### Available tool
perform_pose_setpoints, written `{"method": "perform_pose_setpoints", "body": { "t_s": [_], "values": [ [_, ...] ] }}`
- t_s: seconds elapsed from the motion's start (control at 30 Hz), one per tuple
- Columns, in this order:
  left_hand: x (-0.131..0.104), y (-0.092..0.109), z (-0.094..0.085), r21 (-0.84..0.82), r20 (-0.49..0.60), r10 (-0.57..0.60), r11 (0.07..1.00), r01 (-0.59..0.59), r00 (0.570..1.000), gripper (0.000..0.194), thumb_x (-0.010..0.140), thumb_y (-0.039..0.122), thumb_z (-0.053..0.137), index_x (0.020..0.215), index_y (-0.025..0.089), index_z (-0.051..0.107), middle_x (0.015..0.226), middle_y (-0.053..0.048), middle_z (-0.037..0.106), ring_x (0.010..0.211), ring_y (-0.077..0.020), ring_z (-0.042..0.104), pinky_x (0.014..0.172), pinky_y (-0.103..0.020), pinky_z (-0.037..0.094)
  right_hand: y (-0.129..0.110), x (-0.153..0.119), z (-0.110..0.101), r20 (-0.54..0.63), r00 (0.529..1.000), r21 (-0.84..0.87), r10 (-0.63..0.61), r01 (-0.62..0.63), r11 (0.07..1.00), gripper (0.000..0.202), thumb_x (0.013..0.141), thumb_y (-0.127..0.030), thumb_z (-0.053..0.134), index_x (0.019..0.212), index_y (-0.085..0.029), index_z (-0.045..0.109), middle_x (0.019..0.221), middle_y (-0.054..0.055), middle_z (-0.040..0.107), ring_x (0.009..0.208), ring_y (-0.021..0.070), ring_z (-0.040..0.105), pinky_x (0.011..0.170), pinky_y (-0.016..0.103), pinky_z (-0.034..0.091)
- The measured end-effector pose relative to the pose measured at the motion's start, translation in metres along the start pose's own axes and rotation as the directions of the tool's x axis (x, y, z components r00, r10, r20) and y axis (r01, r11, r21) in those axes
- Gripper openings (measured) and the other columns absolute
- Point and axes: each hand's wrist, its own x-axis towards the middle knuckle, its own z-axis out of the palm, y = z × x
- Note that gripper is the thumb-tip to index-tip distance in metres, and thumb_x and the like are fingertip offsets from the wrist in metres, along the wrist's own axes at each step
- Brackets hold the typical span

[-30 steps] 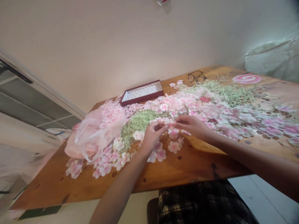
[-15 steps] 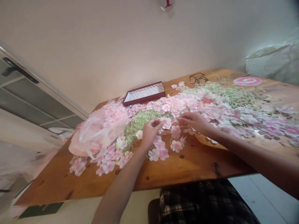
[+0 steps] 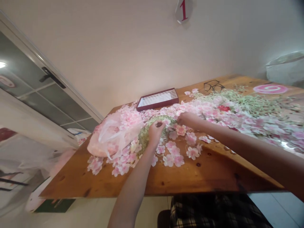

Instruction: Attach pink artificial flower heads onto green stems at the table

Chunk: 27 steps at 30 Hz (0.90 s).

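My left hand [image 3: 156, 129] is raised over the pile, thumb and fingertips pinched together on a small pale pink artificial flower [image 3: 167, 121]. To its right, my right hand [image 3: 186, 120] has its fingers curled closed near that flower; whatever sits in them is too small to tell. Behind and under the left hand lies a heap of light green artificial stems [image 3: 144, 130]. Loose pink blossoms [image 3: 174, 155] are spread on the wooden table [image 3: 180, 180] in front of both hands.
A clear plastic bag of pink petals [image 3: 104, 139] lies on the left. At the back stand a shallow dark red box lid [image 3: 158, 104] and eyeglasses [image 3: 213, 86]. More blossoms [image 3: 247, 126] and green stems [image 3: 256, 103] cover the right, near a pink round sign [image 3: 270, 89].
The camera view has shifted, so the table sits further right. My right hand has come closer to the left and its fingers have curled in. The flower stays at my left fingertips.
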Motion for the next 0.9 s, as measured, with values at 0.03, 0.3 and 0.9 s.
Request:
{"method": "perform_pose_setpoints", "body": {
  "t_s": [0.03,0.3,0.9],
  "values": [
    [0.0,0.0,0.0,0.0,0.004,-0.003,1.0,0.003,1.0,0.021,0.061,0.033,0.055,0.073,0.015,0.057,0.074,-0.004,0.06,0.072,-0.0143,0.056,0.066,-0.024,0.04,0.002,-0.001,0.001,-0.008,1.0,-0.004,-0.006,0.006,1.0,0.015,0.066,-0.015,0.052,0.075,-0.017,0.064,0.08,0.006,0.062,0.077,0.019,0.055,0.068,0.025,0.039],
    [-0.002,0.002,0.002,-0.028,0.011,-0.029,0.999,0.029,1.0,0.021,0.061,0.032,0.056,0.072,0.015,0.057,0.072,-0.003,0.06,0.071,-0.0144,0.056,0.065,-0.024,0.041,0.002,-0.013,-0.011,-0.259,0.949,0.283,0.179,-0.103,0.954,0.02,0.074,-0.025,0.046,0.076,-0.017,0.064,0.081,0.004,0.063,0.072,0.0161,0.056,0.063,0.024,0.039],
    [-0.007,0.006,0.003,-0.087,0.03,-0.033,0.996,0.036,0.999,0.027,0.064,0.038,0.055,0.079,0.015,0.055,0.079,-0.004,0.059,0.077,-0.0145,0.055,0.07,-0.025,0.04,-0.022,-0.023,-0.035,-0.028,0.986,0.859,0.165,-0.061,0.508,0.015,0.064,-0.027,0.06,0.077,-0.019,0.063,0.079,0.003,0.064,0.075,0.0151,0.057,0.071,0.03,0.045]
  ]
}}
